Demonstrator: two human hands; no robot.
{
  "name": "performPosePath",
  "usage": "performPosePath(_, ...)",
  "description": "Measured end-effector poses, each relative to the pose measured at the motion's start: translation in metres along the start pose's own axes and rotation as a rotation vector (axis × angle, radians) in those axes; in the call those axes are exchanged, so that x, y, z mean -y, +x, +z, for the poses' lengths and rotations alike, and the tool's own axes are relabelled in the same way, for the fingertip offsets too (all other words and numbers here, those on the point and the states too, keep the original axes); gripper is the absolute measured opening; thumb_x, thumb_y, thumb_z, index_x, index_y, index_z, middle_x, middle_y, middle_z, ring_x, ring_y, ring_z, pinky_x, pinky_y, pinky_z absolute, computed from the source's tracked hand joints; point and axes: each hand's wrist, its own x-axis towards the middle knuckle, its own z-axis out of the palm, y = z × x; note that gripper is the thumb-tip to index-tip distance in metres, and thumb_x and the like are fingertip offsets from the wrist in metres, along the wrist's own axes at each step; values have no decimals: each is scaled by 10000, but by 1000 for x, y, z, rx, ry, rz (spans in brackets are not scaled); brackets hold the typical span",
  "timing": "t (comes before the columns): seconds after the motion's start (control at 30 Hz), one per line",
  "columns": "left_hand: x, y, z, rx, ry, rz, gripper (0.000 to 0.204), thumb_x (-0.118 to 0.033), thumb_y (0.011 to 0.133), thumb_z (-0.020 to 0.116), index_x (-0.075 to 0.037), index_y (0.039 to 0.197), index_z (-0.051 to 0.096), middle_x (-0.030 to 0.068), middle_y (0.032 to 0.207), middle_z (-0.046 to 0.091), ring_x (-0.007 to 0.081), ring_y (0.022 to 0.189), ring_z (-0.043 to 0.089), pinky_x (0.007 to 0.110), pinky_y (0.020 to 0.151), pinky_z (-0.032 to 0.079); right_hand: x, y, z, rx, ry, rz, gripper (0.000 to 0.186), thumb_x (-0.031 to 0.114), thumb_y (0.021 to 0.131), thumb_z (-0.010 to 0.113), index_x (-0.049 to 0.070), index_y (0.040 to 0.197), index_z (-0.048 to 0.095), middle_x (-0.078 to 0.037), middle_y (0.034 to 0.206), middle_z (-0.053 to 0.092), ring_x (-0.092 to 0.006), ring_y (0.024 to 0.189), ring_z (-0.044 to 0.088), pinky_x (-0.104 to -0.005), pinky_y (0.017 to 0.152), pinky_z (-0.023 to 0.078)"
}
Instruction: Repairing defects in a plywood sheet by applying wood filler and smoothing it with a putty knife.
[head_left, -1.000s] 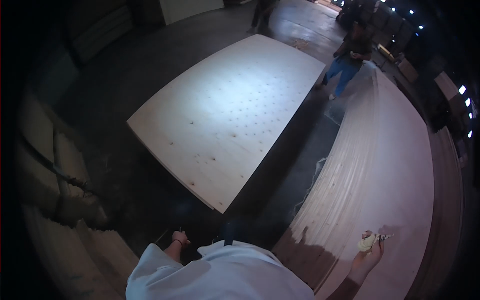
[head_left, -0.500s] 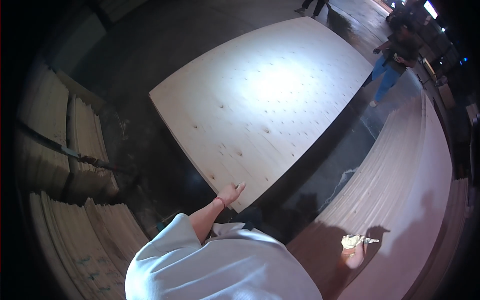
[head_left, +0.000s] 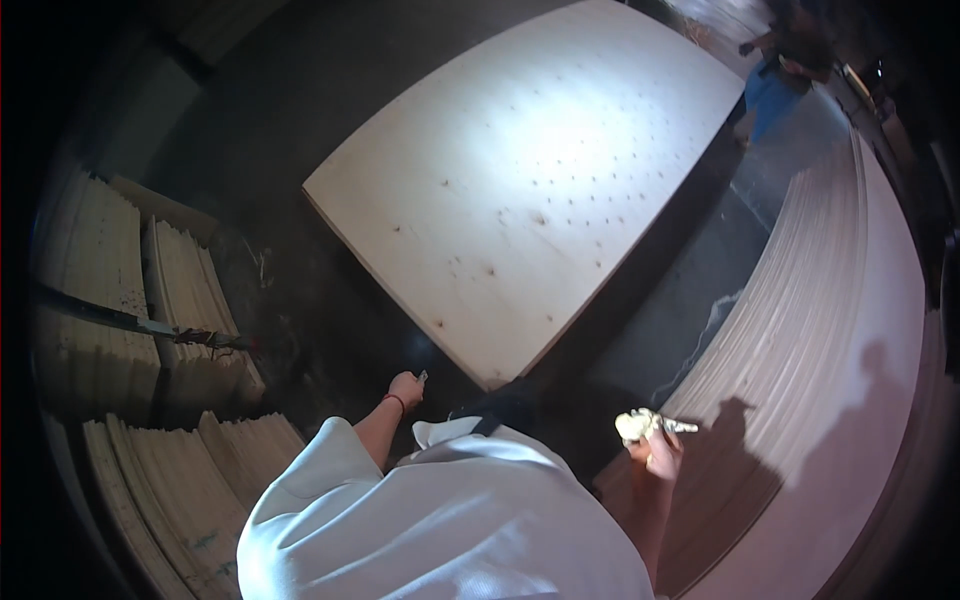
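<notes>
A large pale wood sheet with dark knots lies ahead of me, brightly lit near its far middle. Just off its near left edge is my left hand, closed on a small pale, flat piece whose kind I cannot make out. My right hand is raised beside the right-hand stack of boards, fingers closed round a cream, putty-like lump with a thin pointed end sticking out to the right. Neither hand touches the large sheet.
A long stack of thin wood sheets runs along my right. More upright-edged wood stacks stand at the left, behind a dark bar. At the far right corner of the large sheet stands another person in blue trousers.
My left hand has come off the near corner of the large sheet toward me and left. My right hand has risen and moved left with the cream lump. The view has shifted.
</notes>
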Motion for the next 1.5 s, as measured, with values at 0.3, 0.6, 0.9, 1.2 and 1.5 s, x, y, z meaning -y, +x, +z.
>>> performPosePath(0.3, 149, -77, -13, 101, 264, -11, 369, -292, 741, 783, -23, 988, 732, 239, 1026, 731, 403, 995, 701, 449, 891, 562, -84, -94, -7, -126, -104, 261, 190, 56, 975, 599, -48, 1110, 682, -124, 1029, 722, -248, 904, 722, -354, 685, 598)
performPosePath(0.6, 171, 0, -66, 57, -316, -289, 246, -161, 879, 683, 8, 714, 748, 194, 702, 724, 285, 624, 723, 387, 628, 568, -137, -77, 75, -93, -296, 330, 230, -26, 879, 621, -73, 1097, 681, -130, 1005, 714, -252, 874, 718, -355, 750, 598)
performPosePath(0.9, 320, 217, -205, 130, -18, -102, 214, -81, 933, 552, 12, 829, 715, 162, 810, 728, 200, 647, 679, 342, 555, 524, -311, 139, 349, 211, -828, 93, 185, 87, 870, 695, -71, 956, 736, -63, 807, 733, -127, 758, 663, -294, 694, 512)
performPosePath(1.2, 325, 226, -316, 17, -862, -587, 108, -64, 1020, 444, 1, 1084, 502, 176, 831, 681, 145, 497, 510, 297, 454, 438, -508, 349, 620, 734, -1392, -91, 181, 249, 825, 747, 79, 886, 762, -167, 851, 715, -338, 778, 682, -434, 725, 531)
performPosePath(1.5, 276, 312, -311, 88, -424, -306, 49, -68, 1006, 513, -25, 981, 515, 152, 802, 662, 249, 651, 624, 395, 598, 496, -548, 424, 678, 376, -1173, -657, 82, 25, 762, 709, 78, 819, 736, -99, 828, 653, -317, 850, 587, -411, 730, 498)
